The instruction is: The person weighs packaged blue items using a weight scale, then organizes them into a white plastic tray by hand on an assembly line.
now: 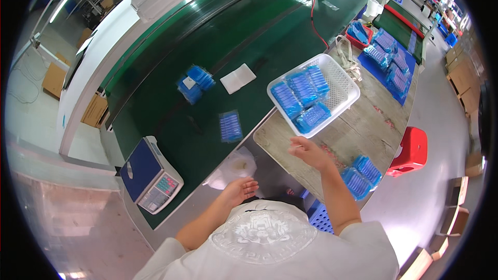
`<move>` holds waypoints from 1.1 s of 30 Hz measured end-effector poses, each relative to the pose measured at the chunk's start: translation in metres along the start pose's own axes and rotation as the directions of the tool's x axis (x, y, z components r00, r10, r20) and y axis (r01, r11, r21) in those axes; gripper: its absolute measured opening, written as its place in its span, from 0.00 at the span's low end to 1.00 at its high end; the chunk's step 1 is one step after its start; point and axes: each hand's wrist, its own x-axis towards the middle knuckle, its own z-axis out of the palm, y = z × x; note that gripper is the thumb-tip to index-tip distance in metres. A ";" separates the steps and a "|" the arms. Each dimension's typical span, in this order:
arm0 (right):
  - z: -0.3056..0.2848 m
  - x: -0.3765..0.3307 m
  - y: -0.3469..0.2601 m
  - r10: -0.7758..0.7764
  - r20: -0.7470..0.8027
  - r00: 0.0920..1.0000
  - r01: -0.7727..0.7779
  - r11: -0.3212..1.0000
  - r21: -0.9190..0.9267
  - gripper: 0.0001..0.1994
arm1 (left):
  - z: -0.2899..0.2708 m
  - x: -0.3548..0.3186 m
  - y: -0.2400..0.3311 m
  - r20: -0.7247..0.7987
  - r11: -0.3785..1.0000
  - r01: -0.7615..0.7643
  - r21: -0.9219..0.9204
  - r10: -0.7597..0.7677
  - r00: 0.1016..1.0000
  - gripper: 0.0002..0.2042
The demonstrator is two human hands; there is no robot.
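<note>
My left hand [241,191] hangs in front of my body, near the green table's front edge, fingers stretched out and nothing in it. Over the wooden tabletop, just below a white plastic basket [342,85], is my right hand [309,152], its fingers slightly bent and apart, with nothing visible in it. Several clear-and-blue packs of slim blue items [303,87] lie in the basket. One single pack [230,126] rests flat on the green surface, with a pile of blue packs [195,84] farther back. More packs [361,177] lie on the wood to the right of my right forearm.
A weighing scale [153,175] stands at the left on the green table [207,36], and a folded white sheet [238,78] lies farther back. Beyond the basket are a red basket [359,35] and packs on a blue mat [402,95]. A red stool [413,150] stands right.
</note>
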 end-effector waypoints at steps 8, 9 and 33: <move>-0.002 0.083 -0.040 -0.079 -0.283 0.956 -0.038 0.922 -0.386 0.27 | -0.068 -0.034 0.057 0.002 0.995 -0.083 -0.054 0.083 0.997 0.11; -0.018 0.096 -0.044 -0.104 -0.332 0.938 -0.057 0.895 -0.442 0.27 | -0.068 -0.040 0.064 0.000 0.996 -0.081 -0.046 0.081 0.997 0.11; -0.224 0.249 0.021 0.224 0.019 0.974 -0.222 0.972 -0.077 0.29 | 0.196 0.076 0.173 0.745 -0.461 -0.587 0.666 0.370 0.555 0.23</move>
